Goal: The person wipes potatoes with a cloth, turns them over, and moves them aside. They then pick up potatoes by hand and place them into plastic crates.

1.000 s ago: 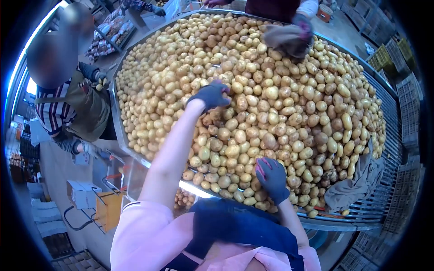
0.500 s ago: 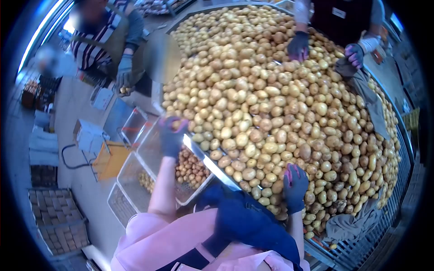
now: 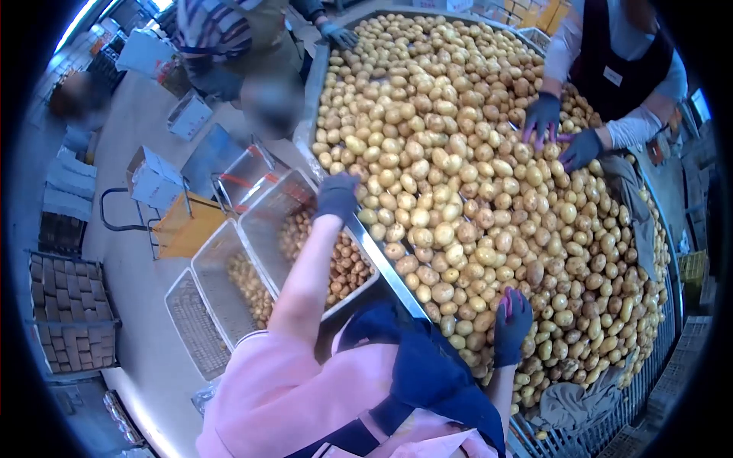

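A large heap of potatoes [image 3: 458, 191] covers the metal-rimmed sorting table in front of me. My left hand [image 3: 337, 195], in a dark grey glove with pink on it, hangs over the table's near-left rim [image 3: 385, 263]. Its fingers are apart and point at the edge of the heap; no potato shows in them. Resting against potatoes near my body is my right hand [image 3: 512, 327], gloved alike, with its fingers curled. What lies inside those fingers, if anything, is hidden. Below my left forearm stands a pale plastic crate [image 3: 263, 221] partly filled with smaller brownish potatoes [image 3: 347, 263].
Beside that crate are a second crate [image 3: 210, 259] with potatoes and a grey mesh crate [image 3: 191, 324]. Across the table a co-worker's gloved hands [image 3: 561, 133] touch the heap; another person's glove [image 3: 338, 34] is at the far left rim. A cloth [image 3: 576, 404] lies at lower right.
My left hand has moved from above the crate right and up to the heap's edge. My right hand stays low on the heap. The far co-worker's hands have come together; my view has shifted.
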The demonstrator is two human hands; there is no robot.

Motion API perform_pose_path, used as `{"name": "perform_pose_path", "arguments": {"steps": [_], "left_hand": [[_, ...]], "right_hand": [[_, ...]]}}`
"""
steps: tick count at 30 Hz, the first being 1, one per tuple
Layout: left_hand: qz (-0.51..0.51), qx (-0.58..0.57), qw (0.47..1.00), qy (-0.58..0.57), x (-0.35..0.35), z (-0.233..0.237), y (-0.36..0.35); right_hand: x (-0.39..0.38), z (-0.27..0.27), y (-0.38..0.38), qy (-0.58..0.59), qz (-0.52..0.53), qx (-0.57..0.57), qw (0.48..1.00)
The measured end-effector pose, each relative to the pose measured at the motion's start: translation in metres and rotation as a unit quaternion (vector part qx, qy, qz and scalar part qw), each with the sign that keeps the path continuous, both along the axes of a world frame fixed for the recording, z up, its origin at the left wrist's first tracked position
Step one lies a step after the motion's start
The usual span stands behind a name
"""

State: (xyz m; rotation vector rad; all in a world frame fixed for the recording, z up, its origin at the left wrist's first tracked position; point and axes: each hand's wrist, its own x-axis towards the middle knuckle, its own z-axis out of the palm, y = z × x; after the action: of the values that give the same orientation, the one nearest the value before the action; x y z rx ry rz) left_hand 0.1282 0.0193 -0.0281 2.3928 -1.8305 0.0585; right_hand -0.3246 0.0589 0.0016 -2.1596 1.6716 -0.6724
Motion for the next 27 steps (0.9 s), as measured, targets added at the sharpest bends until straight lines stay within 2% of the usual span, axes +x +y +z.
{"name": "perform_pose_path", "arguments": {"steps": [1, 2, 4, 6, 10, 13, 14, 16, 18, 20, 21, 23, 24, 26, 27], "left_hand": [[-0.003, 0.026, 0.999, -0.028, 0.007, -0.012, -0.011], [0.044, 0.059, 0.997, 0.015, 0.009, -0.014, -0.020], [0.071, 0.124, 0.989, 0.040, 0.015, -0.013, -0.030], [0.101, 0.208, 0.971, 0.059, 0.015, 0.000, -0.041], [0.050, 0.223, 0.973, 0.044, 0.014, 0.018, -0.036], [0.042, 0.087, 0.993, 0.061, 0.009, 0.020, -0.011], [0.058, -0.015, 0.994, 0.095, 0.010, 0.008, -0.002], [0.116, -0.134, 0.961, 0.213, 0.013, 0.008, 0.015], [0.196, -0.153, 0.935, 0.254, 0.011, 0.040, 0.044], [0.236, -0.071, 0.967, 0.067, 0.025, 0.055, 0.067], [0.235, -0.069, 0.967, 0.065, 0.037, 0.042, 0.080], [0.241, -0.138, 0.935, -0.220, 0.056, 0.002, 0.101], [0.238, -0.138, 0.935, -0.222, 0.055, 0.005, 0.095], [0.207, -0.082, 0.975, 0.006, 0.041, 0.018, 0.073], [0.212, -0.022, 0.974, 0.074, 0.029, 0.018, 0.054]], "right_hand": [[-0.001, -0.004, -0.001, 0.004, 0.000, 0.000, 1.000], [-0.007, -0.013, -0.003, 0.015, 0.017, -0.011, 1.000], [-0.008, -0.019, -0.003, 0.041, 0.025, -0.061, 0.997], [-0.007, -0.019, -0.004, 0.033, 0.020, -0.053, 0.998], [-0.002, -0.011, -0.002, 0.020, 0.009, -0.053, 0.998], [-0.005, -0.012, -0.003, 0.011, 0.003, -0.043, 0.999], [-0.005, -0.015, -0.002, 0.016, 0.005, -0.047, 0.999], [-0.006, -0.017, -0.002, 0.011, 0.004, -0.038, 0.999], [-0.006, -0.013, -0.002, 0.018, 0.008, -0.021, 1.000], [-0.006, -0.014, -0.003, 0.018, 0.009, -0.032, 0.999], [-0.006, -0.014, -0.002, 0.019, 0.011, -0.043, 0.999], [-0.005, -0.012, -0.002, 0.018, 0.006, -0.041, 0.999], [-0.003, -0.011, -0.003, 0.018, 0.002, -0.041, 0.999], [-0.001, -0.008, -0.002, 0.017, -0.001, -0.025, 1.000], [-0.001, -0.007, -0.002, 0.017, -0.002, -0.012, 1.000]]}}
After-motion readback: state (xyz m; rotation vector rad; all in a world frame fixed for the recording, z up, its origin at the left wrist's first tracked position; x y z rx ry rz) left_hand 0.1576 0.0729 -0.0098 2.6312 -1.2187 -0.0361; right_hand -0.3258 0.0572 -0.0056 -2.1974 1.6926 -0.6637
